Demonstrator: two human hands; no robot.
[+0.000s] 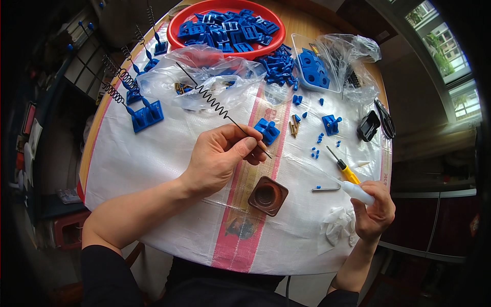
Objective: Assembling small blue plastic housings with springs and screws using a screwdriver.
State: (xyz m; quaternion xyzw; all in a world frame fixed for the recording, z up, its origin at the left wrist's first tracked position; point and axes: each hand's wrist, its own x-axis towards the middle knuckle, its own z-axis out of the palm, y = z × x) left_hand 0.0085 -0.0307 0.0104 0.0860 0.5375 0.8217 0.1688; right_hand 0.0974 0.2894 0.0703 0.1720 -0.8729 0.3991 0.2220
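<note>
My left hand (pixel 221 156) pinches the straight lower end of a long black wire spring (pixel 214 101) between thumb and forefinger. The coiled part rises up and away toward the clear plastic bag (pixel 204 77). Just past the fingertips lies a small blue plastic block (pixel 267 130). My right hand (pixel 375 210) is closed around a small white squeeze bottle (pixel 356 192), its nozzle pointing left toward a thin metal pin (pixel 326 189). A brown square dish (pixel 268 195) sits between the two hands.
A red bowl (pixel 186 20) of blue plastic frames stands at the back. Several assembled blue bases with springs (pixel 146 115) line the left edge. A yellow-handled screwdriver (pixel 343 169), loose blue bits, brass pins (pixel 294 125), a clear tray of blue parts (pixel 314 69) and a crumpled white tissue (pixel 337 225) lie on the right.
</note>
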